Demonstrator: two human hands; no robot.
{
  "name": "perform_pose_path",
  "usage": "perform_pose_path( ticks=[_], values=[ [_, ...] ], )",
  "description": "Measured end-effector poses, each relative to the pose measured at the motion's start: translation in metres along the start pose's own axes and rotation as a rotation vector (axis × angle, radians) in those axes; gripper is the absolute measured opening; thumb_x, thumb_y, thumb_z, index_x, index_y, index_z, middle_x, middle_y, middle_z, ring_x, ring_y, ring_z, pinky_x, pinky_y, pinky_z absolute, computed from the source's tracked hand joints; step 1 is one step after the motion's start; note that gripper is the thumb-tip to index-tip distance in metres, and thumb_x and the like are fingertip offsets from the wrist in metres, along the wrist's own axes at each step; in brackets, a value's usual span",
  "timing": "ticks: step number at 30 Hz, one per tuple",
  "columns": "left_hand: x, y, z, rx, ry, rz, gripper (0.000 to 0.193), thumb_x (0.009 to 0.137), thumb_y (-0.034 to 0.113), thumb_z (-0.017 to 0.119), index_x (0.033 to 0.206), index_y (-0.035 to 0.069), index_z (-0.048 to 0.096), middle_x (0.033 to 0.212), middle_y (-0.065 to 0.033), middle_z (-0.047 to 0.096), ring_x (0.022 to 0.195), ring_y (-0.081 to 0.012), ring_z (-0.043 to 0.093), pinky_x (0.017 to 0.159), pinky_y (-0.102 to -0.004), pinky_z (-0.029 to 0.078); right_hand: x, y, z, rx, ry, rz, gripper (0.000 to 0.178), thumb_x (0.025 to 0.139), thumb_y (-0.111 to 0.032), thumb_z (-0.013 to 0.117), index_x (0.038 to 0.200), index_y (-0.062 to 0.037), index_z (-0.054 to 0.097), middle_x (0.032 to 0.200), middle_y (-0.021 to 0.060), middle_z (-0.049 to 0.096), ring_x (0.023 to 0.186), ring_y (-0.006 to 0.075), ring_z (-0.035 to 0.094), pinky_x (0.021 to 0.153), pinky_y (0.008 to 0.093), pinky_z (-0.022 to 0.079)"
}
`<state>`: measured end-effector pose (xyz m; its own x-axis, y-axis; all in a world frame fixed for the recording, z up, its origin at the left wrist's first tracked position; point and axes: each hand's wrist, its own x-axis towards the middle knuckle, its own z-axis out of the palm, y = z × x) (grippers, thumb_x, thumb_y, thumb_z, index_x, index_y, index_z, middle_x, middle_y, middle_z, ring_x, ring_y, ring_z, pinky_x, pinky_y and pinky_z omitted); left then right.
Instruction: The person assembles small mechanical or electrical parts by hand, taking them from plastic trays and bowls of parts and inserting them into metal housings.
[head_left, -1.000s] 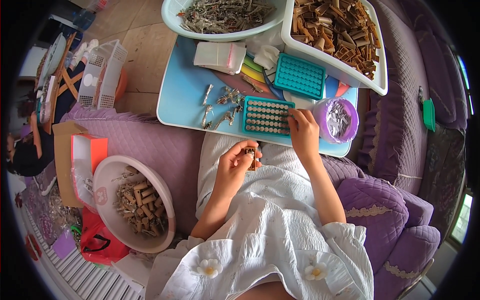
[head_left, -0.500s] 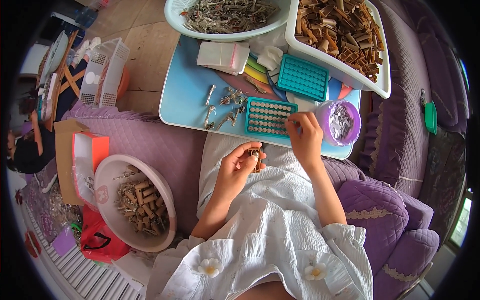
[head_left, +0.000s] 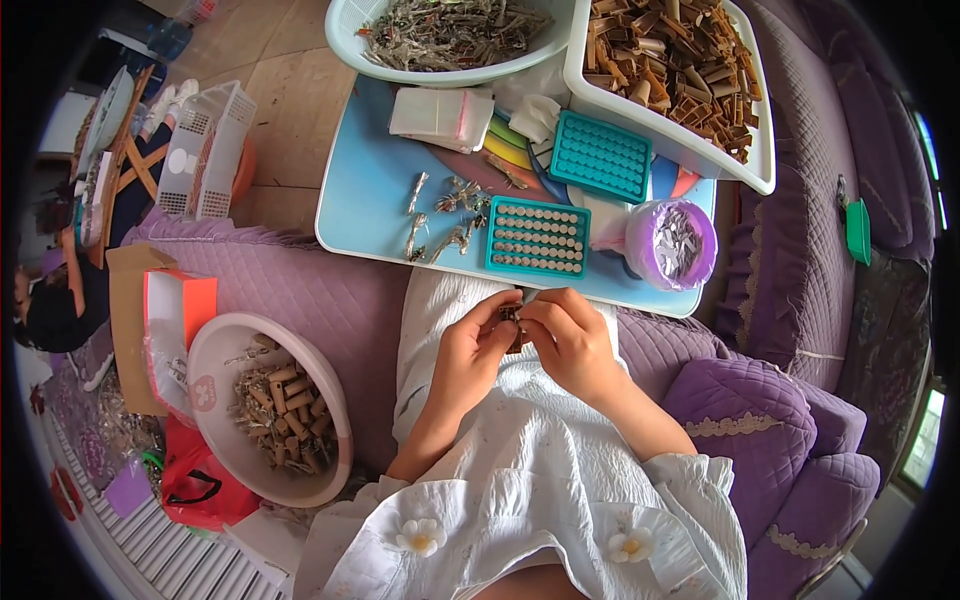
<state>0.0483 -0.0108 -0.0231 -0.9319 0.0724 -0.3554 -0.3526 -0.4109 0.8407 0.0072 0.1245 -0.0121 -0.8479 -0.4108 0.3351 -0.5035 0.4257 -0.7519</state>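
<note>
Over my lap, my left hand (head_left: 468, 352) is closed around a small brown box-like piece (head_left: 516, 346), mostly covered by fingers. My right hand (head_left: 572, 345) meets it there, its thumb and fingertips pinched against the top of the piece. Whatever those fingertips hold is too small to make out. Just beyond both hands, on the table edge, lies a teal tray (head_left: 538, 237) with rows of small round whitish pieces. Right of it stands a purple-lined tub (head_left: 690, 245) of small silvery strips.
On the blue table (head_left: 350, 190) are dried twig-like bundles (head_left: 462, 193), a second teal tray (head_left: 600, 156) and clear bags (head_left: 440, 115). A white bin (head_left: 700, 150) of brown pieces and a pale basin (head_left: 345, 40) stand behind. A pink basin (head_left: 338, 420) of brown tubes sits left.
My right hand has come back from the right edge of the teal tray to the brown piece in my left hand. Both hands are now together over my lap.
</note>
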Motion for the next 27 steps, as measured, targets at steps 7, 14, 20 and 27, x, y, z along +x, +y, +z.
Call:
perform_pose_path(
  ticks=[7,14,20,27],
  values=[
    [-0.005,-0.007,0.003,0.349,0.034,0.025,0.029,0.084,-0.001,0.046,0.113,-0.002,0.048,0.084,-0.0089,0.06,0.076,-0.0104,0.058,0.068,-0.0232,0.046,0.005,0.005,-0.015,0.043,-0.25,0.1,0.009,0.067,0.001,0.061,0.073,-0.0041,0.057,0.075,0.0093,0.054,0.064,0.0239,0.056,0.056,0.0316,0.046],
    [0.001,-0.011,0.015,0.467,-0.05,0.083,0.031,0.083,0.005,0.052,0.113,-0.002,0.047,0.084,-0.009,0.06,0.073,-0.0113,0.059,0.064,-0.0234,0.045,0.043,0.008,-0.048,-0.057,-0.592,0.242,0.022,0.063,-0.011,0.065,0.078,-0.0045,0.05,0.078,0.01,0.054,0.075,0.0302,0.055,0.063,0.0383,0.044],
    [0.016,-0.011,0.004,-0.15,-0.173,-0.129,0.027,0.084,0.006,0.051,0.11,-0.002,0.048,0.091,-0.0075,0.057,0.074,-0.0128,0.058,0.067,-0.0247,0.049,0.077,0.023,-0.069,0.136,-0.74,0.118,0.024,0.064,-0.014,0.066,0.083,-0.0019,0.057,0.079,0.0106,0.059,0.071,0.0268,0.058,0.063,0.0341,0.046],
    [0.024,0.0,-0.01,-0.204,-0.014,-0.105,0.024,0.085,0.012,0.05,0.107,0.002,0.05,0.089,-0.0088,0.058,0.073,-0.0151,0.059,0.067,-0.0254,0.05,0.17,0.134,-0.13,-0.418,0.297,0.192,0.014,0.073,-0.008,0.056,0.085,-0.0023,0.059,0.071,0.0136,0.061,0.066,0.026,0.06,0.06,0.0328,0.047]
  ],
)
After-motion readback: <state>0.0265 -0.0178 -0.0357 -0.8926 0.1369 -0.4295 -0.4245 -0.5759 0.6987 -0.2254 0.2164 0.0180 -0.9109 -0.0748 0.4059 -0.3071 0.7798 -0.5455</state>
